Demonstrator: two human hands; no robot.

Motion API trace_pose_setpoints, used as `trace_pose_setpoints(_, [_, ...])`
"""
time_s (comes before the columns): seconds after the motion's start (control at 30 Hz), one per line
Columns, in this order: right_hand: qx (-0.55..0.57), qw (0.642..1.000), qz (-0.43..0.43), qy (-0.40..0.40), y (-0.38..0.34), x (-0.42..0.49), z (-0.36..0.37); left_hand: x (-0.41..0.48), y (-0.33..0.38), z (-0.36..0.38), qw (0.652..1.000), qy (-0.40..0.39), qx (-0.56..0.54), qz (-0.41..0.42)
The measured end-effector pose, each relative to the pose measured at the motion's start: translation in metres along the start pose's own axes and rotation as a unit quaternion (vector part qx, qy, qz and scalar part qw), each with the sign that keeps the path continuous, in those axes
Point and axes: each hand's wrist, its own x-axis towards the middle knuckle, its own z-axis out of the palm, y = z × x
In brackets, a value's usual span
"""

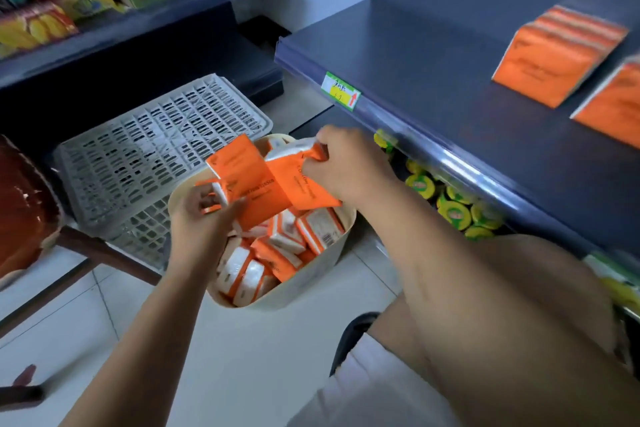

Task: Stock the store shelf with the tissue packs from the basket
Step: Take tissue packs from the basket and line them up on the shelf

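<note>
Over the oval cream basket (311, 286), left hand (202, 218) grips glossy orange tissue packs (239, 168); right hand (346, 166) pinches another pack (306, 192).

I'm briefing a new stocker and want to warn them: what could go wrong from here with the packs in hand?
1. The left hand and right hand grip several packs by their ends over the basket; one could slip and fall.
2. The shelf lip juts near the right hand; lifting may knock packs against it.
3. The stack on the shelf looks tilted; a nudge might topple it.
</note>
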Motion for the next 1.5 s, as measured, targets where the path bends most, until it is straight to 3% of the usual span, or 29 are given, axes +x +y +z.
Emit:
trace_pose_setpoints(0.17, [0.036,0.995,0.013,0.089,0.020,-0.031,-0.110,-0.006,0.074,0.024,0.992,-0.063,-0.096,0.048])
trace_pose_setpoints(0.33, [0.005,0.973,0.060,0.224,0.069,-0.095,-0.245,-0.036,0.159,0.076,0.964,-0.157,-0.159,0.144])
trace_pose_setpoints(0.43, [-0.029,0.959,0.092,0.265,0.091,-0.145,-0.299,-0.058,0.202,0.118,0.946,-0.208,-0.173,0.178])
trace_pose_setpoints(0.53, [-0.048,0.939,0.138,0.311,0.122,-0.198,-0.322,-0.088,0.237,0.167,0.925,-0.265,-0.171,0.213])
trace_pose_setpoints(0.67, [0.115,0.898,0.215,0.366,0.175,-0.268,-0.313,-0.141,0.263,0.233,0.897,-0.331,-0.201,0.213])
trace_pose_setpoints(0.83, [0.063,0.836,0.259,0.480,0.218,-0.305,-0.319,-0.181,0.264,0.302,0.866,-0.409,-0.211,0.196])
trace_pose_setpoints(0.93, [0.055,0.819,0.265,0.506,0.226,-0.302,-0.318,-0.187,0.251,0.323,0.859,-0.417,-0.232,0.184])
trace_pose_setpoints(1.17, [0.033,0.846,0.216,0.486,0.229,-0.279,-0.302,-0.188,0.247,0.349,0.869,-0.386,-0.258,0.172])
trace_pose_setpoints(1.37, [-0.029,0.856,0.169,0.487,0.241,-0.264,-0.291,-0.181,0.249,0.365,0.878,-0.351,-0.305,0.111])
trace_pose_setpoints(1.5, [-0.049,0.881,0.160,0.442,0.246,-0.255,-0.283,-0.172,0.250,0.370,0.900,-0.270,-0.327,0.100])
